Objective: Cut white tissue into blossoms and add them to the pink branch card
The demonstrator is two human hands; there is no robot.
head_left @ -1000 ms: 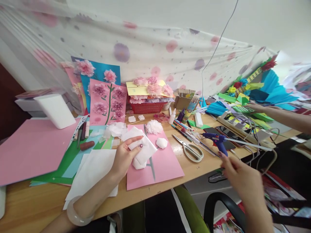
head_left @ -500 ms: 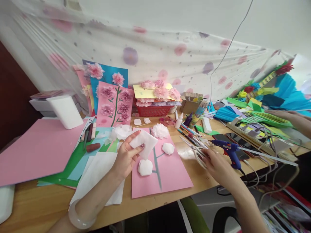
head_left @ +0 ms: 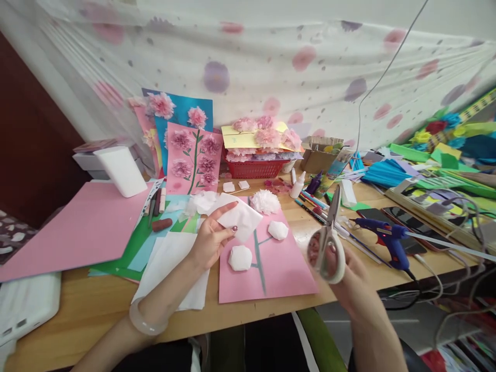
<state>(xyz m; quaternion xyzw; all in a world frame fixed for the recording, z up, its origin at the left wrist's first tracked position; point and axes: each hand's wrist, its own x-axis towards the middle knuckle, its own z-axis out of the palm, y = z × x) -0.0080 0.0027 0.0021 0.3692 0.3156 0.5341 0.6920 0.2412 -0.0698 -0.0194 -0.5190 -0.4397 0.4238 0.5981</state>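
Note:
Between the thumb and fingers of my left hand (head_left: 212,236) is a folded white tissue paper square (head_left: 242,219). It hangs over the upper left of a pink sheet (head_left: 287,279). That sheet bears a drawn grey-green stem (head_left: 260,263), a fluffy white paper flower (head_left: 265,201) and two flatter white paper rounds, a left one (head_left: 240,258) and a right one (head_left: 278,230). To the right of the sheet, my right hand (head_left: 351,271) holds scissors (head_left: 329,243) by their white handles, raised with the blades pointing up and looking closed.
A blue glue gun (head_left: 382,237) lies at the right beside phones and cables. White sheets (head_left: 166,274) are stacked at the left. Behind stand a red basket (head_left: 256,169) of paper flowers, a pink flower card (head_left: 196,160) and a white glue bottle (head_left: 298,185).
My right hand has lifted the scissors off the table, turning their blades upward. My left hand still holds the tissue square. The view has shifted, and another person's hand at the right edge is gone.

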